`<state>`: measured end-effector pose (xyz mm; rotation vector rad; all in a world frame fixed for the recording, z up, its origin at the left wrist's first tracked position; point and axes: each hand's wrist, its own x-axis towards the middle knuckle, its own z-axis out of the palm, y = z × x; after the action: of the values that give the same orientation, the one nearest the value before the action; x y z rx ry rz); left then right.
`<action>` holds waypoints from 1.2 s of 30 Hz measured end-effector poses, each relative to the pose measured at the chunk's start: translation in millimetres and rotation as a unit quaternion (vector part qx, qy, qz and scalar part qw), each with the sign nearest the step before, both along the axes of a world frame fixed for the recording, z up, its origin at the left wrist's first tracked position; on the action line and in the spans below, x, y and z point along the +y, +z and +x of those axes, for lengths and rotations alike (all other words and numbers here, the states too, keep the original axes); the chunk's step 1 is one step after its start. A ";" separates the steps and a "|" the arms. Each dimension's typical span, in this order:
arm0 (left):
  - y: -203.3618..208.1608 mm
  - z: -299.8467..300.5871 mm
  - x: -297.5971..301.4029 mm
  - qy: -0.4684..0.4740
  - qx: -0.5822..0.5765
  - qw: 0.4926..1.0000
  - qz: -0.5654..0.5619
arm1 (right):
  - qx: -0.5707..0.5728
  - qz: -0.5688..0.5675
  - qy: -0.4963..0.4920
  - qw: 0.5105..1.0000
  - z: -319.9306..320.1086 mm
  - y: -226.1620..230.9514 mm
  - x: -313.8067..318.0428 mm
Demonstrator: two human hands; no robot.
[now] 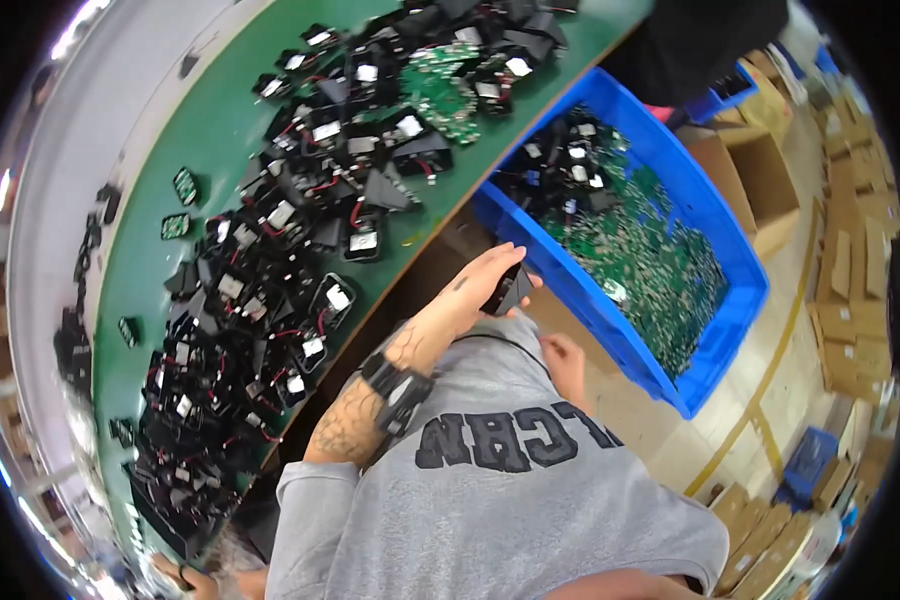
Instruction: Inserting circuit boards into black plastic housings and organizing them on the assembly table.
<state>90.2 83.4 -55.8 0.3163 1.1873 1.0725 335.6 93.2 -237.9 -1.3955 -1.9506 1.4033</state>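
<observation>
My left hand (492, 272), its wrist wearing a black strap device, is closed around a small black plastic housing (511, 289). That housing is held between the table edge and the blue bin, above my lap. Lower down beside my thigh, my right hand (567, 362) has its fingers curled in; what they hold, if anything, is hidden. On the green table (135, 262) lies a long heap of black housings (280, 215) with red wires and white-silver parts. The blue bin (727, 345) contains many green circuit boards (650, 270) and some black housings (580, 150).
More green boards (442, 92) lie among the heap. Small loose boards (175, 226) sit near the table's far edge. An open cardboard box (745, 185) stands beyond the bin; stacked cartons (850, 270) line the right. Another person's hand (185, 578) is at lower left.
</observation>
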 end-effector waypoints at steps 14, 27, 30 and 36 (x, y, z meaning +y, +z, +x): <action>157.5 -137.8 -147.3 0.418 -0.108 0.891 0.141 | 0.123 -0.376 0.060 0.916 -261.2 4.9 154.2; 113.3 -153.4 -132.2 0.607 -0.174 0.737 0.241 | 0.076 -0.451 0.147 0.877 -365.3 -35.2 173.9; 95.2 -118.4 -136.7 0.637 -0.069 0.724 0.254 | 0.107 -0.434 0.198 0.872 -373.9 -36.5 172.4; 111.7 -71.1 -140.9 0.553 0.107 0.755 0.335 | 0.154 -0.414 0.240 0.864 -292.2 2.4 147.3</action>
<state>19.0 -57.6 55.9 0.2714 1.1254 2.5958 43.4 240.5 -235.4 -0.8478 -1.5759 2.7309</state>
